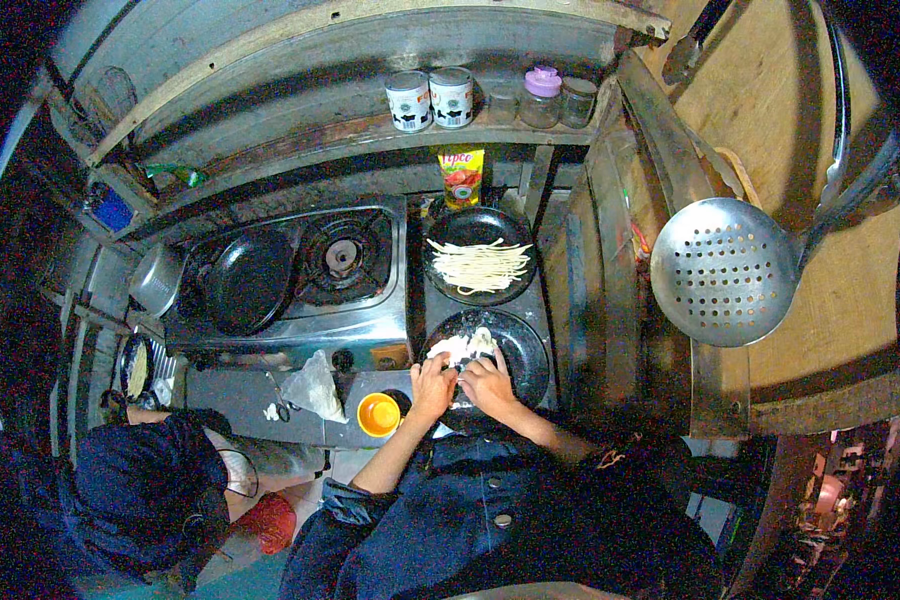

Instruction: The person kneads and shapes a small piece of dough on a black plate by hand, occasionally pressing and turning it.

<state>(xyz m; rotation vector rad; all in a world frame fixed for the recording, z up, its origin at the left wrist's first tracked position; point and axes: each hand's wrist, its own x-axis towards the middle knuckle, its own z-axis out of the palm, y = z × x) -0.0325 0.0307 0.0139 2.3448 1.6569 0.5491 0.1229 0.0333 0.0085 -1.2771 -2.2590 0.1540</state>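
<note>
A black plate (529, 364) with white, dough-like lumps (482, 342) lies before me. Both hands work over its near left part, fingertips close together: my left hand (433, 386) and my right hand (489, 384) are bent at the fingers. Whether a small piece is pinched between them cannot be told, as the fingers hide it. Just beyond, another black plate (439, 289) bears a pile of pale strips (480, 266). An orange cup (379, 415) stands left of my left hand, and farther left are a clear plastic bag of white powder (316, 386) and scissors (280, 405).
To the left, a steel gas stove (289, 346) carries a black pan (249, 281). Another person (150, 487) is at the lower left, near a plate of strips (136, 367). A perforated skimmer (724, 337) hangs at right. Cans (450, 97) and jars line the shelf behind a sauce pouch (462, 180).
</note>
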